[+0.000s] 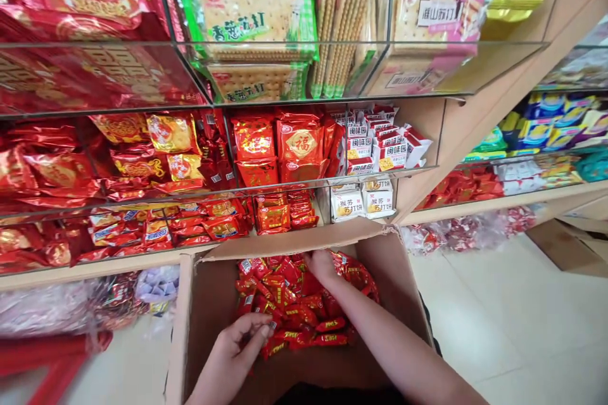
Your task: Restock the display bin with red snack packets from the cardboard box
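An open cardboard box (308, 242) in front of me holds a heap of small shiny red snack packets (297, 310) with gold lettering. At the near left of the heap, my left hand (244, 345) has its thumb and forefinger pinched together on the edge of a red packet. My right hand (323, 267) reaches to the far side of the heap, close under the box's back flap. Its fingertips are hidden there, so I cannot tell what they grip. A clear bag with red print lies around the heap's right side.
Just behind the box rise shelves with clear front panels (285, 73). They hold red packets (301, 142), green-edged cracker packs (259, 16) and white packets (363, 202). Plastic-wrapped bundles (456, 231) lie under the shelves, and another carton (565, 247) sits on the floor at right.
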Demonstrator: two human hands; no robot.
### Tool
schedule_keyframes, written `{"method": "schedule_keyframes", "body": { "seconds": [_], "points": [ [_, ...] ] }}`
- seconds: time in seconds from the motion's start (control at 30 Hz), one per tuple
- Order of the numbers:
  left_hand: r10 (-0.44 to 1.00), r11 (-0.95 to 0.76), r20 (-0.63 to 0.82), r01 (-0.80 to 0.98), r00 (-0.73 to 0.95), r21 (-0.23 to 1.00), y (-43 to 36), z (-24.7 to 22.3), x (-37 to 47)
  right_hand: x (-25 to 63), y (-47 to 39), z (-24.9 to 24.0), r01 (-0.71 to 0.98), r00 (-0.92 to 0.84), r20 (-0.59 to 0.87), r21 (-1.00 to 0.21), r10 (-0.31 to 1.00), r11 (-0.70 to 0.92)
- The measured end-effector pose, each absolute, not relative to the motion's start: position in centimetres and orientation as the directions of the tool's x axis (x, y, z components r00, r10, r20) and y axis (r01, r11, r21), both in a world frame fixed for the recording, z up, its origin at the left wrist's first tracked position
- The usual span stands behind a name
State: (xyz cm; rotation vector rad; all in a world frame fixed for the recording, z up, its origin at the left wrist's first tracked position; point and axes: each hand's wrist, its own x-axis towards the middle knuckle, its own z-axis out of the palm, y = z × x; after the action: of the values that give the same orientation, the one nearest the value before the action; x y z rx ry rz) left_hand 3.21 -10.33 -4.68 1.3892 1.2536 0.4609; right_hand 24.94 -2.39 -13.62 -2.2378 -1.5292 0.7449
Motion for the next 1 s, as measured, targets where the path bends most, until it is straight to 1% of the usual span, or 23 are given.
{"method": "schedule_keyframes", "body": {
  "seconds": [0.13,0.2,0.27,0.33,0.4,0.43,0.5,0.57,0.63,0.67,0.73,0.77,0.83,0.87,0.93,1.0],
  "points": [
    [0.843,0.359,-0.426,0.248,0.327,0.900,-10.4,-5.8,3.6,23.9,-0.9,-13.6,0.719,0.333,-0.279,-0.543,0.901,-0.434],
    [0.841,0.408,-0.448,0.187,0.304,0.893,-10.3,-6.5,3.6,24.0,-0.8,-13.5,0.709,0.324,-0.271,-0.564,0.906,-0.422],
    [0.834,0.467,-0.485,0.131,0.262,0.874,-9.9,-7.3,3.7,24.4,-1.1,-13.5,0.706,0.289,-0.232,-0.603,0.929,-0.371],
    [0.815,0.547,-0.544,0.044,0.199,0.836,-9.4,-7.8,4.2,24.8,-1.8,-13.2,0.701,0.233,-0.174,-0.652,0.957,-0.289],
    [0.758,0.648,-0.631,-0.077,0.161,0.758,-8.7,-7.9,5.0,24.9,-3.2,-12.7,0.691,0.176,-0.124,-0.691,0.977,-0.212],
    [0.713,0.701,-0.680,-0.146,0.170,0.698,-8.4,-7.8,5.6,24.9,-4.2,-12.3,0.686,0.147,-0.092,-0.708,0.985,-0.168],
    [0.617,0.784,-0.744,-0.279,0.255,0.554,-7.9,-7.1,6.7,24.6,-6.4,-11.2,0.656,0.073,0.027,-0.755,0.997,-0.028],
    [0.582,0.806,-0.721,-0.386,0.376,0.449,-7.8,-6.2,7.6,24.3,-8.8,-10.0,0.590,-0.013,0.191,-0.791,0.981,0.162],
    [0.613,0.779,-0.674,-0.454,0.412,0.432,-8.1,-5.4,8.2,24.0,-11.0,-9.0,0.515,-0.068,0.309,-0.803,0.949,0.299],
    [0.633,0.762,-0.665,-0.473,0.397,0.443,-8.3,-5.1,8.3,23.9,-12.0,-8.6,0.492,-0.064,0.326,-0.812,0.943,0.314],
    [0.660,0.735,-0.666,-0.486,0.349,0.474,-8.9,-4.7,8.3,23.8,-13.4,-8.1,0.448,0.027,0.304,-0.855,0.952,0.261],
    [0.668,0.728,-0.661,-0.485,0.342,0.485,-9.2,-4.6,8.3,23.7,-13.8,-7.9,0.404,0.100,0.260,-0.893,0.961,0.199],
    [0.689,0.716,-0.625,-0.478,0.367,0.508,-9.8,-4.3,8.3,23.6,-14.3,-7.5,0.227,0.224,0.107,-0.972,0.969,0.055],
    [0.698,0.711,-0.605,-0.472,0.383,0.522,-10.1,-4.1,8.3,23.5,-14.4,-7.4,0.107,0.244,0.019,-0.994,0.969,-0.008],
    [0.709,0.704,-0.573,-0.439,0.411,0.557,-10.5,-3.7,8.6,23.3,-14.5,-7.0,-0.115,0.196,-0.115,-0.989,0.974,-0.094],
    [0.711,0.701,-0.561,-0.364,0.423,0.614,-10.9,-3.3,8.8,23.1,-14.6,-6.6,-0.230,0.115,-0.160,-0.964,0.980,-0.131]
  ]
}}
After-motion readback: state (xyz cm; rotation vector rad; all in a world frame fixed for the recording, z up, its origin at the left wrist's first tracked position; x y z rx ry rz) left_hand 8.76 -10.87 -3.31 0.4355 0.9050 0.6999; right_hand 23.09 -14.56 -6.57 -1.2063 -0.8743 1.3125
